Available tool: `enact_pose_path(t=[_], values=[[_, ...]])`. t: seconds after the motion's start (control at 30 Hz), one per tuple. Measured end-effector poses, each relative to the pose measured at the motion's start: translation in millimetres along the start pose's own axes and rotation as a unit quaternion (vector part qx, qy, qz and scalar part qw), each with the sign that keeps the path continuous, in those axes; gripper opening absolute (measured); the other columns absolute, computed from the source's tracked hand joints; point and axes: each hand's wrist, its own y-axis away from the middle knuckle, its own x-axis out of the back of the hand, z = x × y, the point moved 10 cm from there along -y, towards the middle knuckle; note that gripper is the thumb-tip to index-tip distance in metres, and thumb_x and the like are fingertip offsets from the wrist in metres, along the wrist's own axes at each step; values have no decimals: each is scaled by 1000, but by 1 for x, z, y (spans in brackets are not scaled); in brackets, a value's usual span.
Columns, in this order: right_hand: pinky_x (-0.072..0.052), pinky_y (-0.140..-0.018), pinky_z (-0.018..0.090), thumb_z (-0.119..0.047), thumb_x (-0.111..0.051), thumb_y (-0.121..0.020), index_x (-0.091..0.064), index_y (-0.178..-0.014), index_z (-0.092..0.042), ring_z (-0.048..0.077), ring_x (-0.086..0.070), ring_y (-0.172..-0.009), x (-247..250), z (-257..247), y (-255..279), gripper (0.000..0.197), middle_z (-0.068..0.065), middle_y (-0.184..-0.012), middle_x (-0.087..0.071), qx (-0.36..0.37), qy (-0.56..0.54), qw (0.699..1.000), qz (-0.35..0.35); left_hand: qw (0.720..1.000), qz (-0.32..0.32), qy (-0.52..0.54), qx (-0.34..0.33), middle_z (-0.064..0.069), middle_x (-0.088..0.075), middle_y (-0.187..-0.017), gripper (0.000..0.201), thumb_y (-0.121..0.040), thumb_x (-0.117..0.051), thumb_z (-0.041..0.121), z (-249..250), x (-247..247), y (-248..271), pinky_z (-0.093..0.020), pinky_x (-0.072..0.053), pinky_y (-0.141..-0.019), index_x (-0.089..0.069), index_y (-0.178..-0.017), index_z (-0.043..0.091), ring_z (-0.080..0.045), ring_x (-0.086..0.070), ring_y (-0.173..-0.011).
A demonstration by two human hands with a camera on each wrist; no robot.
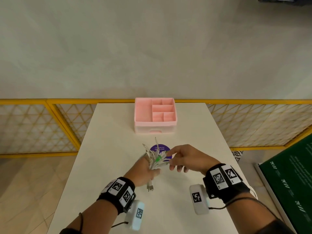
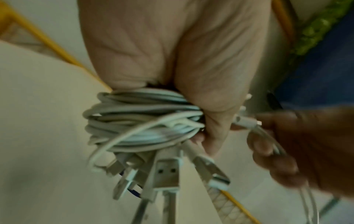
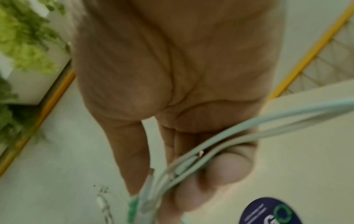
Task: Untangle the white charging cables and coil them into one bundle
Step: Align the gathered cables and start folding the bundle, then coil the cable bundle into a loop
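Observation:
My left hand (image 1: 146, 171) grips a coiled bundle of white charging cables (image 1: 154, 160) just above the white table (image 1: 109, 149). In the left wrist view the coil (image 2: 141, 121) wraps around the hand's fingers and several USB plugs (image 2: 166, 171) hang below it. My right hand (image 1: 181, 158) reaches in from the right and pinches loose cable ends (image 3: 193, 160) between thumb and fingers; one end carries a green piece (image 1: 158, 159). Thin connector tips (image 1: 156, 141) stick up from the bundle toward the far side.
A pink compartment organizer (image 1: 155, 114) with a drawer stands at the table's far end. A round purple sticker (image 1: 160, 150) lies on the table under the cables. Yellow lattice railings (image 1: 33, 125) flank the table; a green board (image 1: 290, 181) stands at the right.

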Motion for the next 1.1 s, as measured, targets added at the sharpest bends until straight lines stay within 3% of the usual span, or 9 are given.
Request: enact_pose_path(t=[0.17, 0.23, 0.3, 0.43, 0.57, 0.73, 0.8, 1.0, 1.1], values=[[-48, -70, 14, -12, -75, -82, -48, -139, -31, 0, -56, -67, 11, -7, 6, 66, -8, -109, -55, 112, 126, 979, 116, 995, -13, 81, 47, 2, -62, -61, 10, -89, -70, 14, -9, 6, -1, -28, -51, -61, -67, -98, 15, -12, -59, -54], [-46, -84, 12, -16, -75, -80, -29, -150, -33, -3, -54, -94, 4, -25, 16, 86, -8, -130, -44, 193, 244, 937, 157, 992, -19, 109, 61, -2, -64, -63, 15, -83, -72, 20, -9, 5, -1, -35, -53, -71, -69, -95, 11, -15, -61, -58], [-43, -105, 26, -20, -74, -77, -17, -155, -31, 12, -41, -129, -13, -39, 22, 98, -6, -148, -32, 256, 397, 861, 187, 987, -17, 143, 68, -5, -63, -64, 15, -77, -71, 23, -8, 6, 0, -38, -52, -75, -69, -84, 11, -18, -60, -59], [-28, -113, 63, -22, -71, -74, -11, -158, -29, 42, -19, -147, -34, -43, 15, 103, 6, -164, -16, 269, 578, 739, 219, 983, -55, 159, 68, -8, -56, -61, 24, -72, -71, 24, 5, -2, 0, -41, -48, -80, -62, -72, 2, -21, -56, -62], [-17, -111, 74, -35, -70, -80, -7, -159, -28, 49, -3, -149, -30, -56, 11, 101, 11, -166, 1, 264, 623, 688, 262, 978, -84, 169, 86, -9, -55, -62, 25, -72, -74, 25, 9, -8, 1, -51, -47, -96, -57, -77, 7, -21, -56, -63], [-20, -110, 72, -40, -70, -82, -4, -158, -31, 46, 3, -150, -51, -64, 0, 101, 5, -167, 4, 338, 669, 646, 146, 972, -120, 187, 70, -5, -50, -58, 4, -84, -64, 6, 29, -13, 10, -31, -49, -72, -62, -85, 3, -16, -50, -53], [-19, -114, 67, -35, -72, -78, -5, -158, -32, 39, 5, -151, -58, -57, -5, 104, -1, -167, 0, 344, 663, 662, 61, 974, -126, 168, 90, 0, -50, -54, 6, -85, -64, 7, 23, -14, 12, -26, -50, -72, -60, -81, 4, -13, -50, -52], [-16, -121, 49, -19, -70, -66, -19, -154, -30, 24, 3, -152, -56, -51, -7, 102, -8, -163, -12, 281, 500, 818, -36, 974, -135, 161, 89, -5, -46, -57, 12, -75, -63, 2, 19, -12, 13, -25, -46, -59, -52, -70, 6, -16, -46, -50], [-14, -122, 42, -23, -70, -70, -21, -154, -29, 26, -2, -151, -54, -50, -9, 97, -7, -161, -19, 299, 480, 825, -15, 978, -123, 143, 84, -2, -47, -52, 15, -79, -61, -3, 21, -6, 10, -21, -47, -58, -52, -72, 6, -17, -46, -51]])
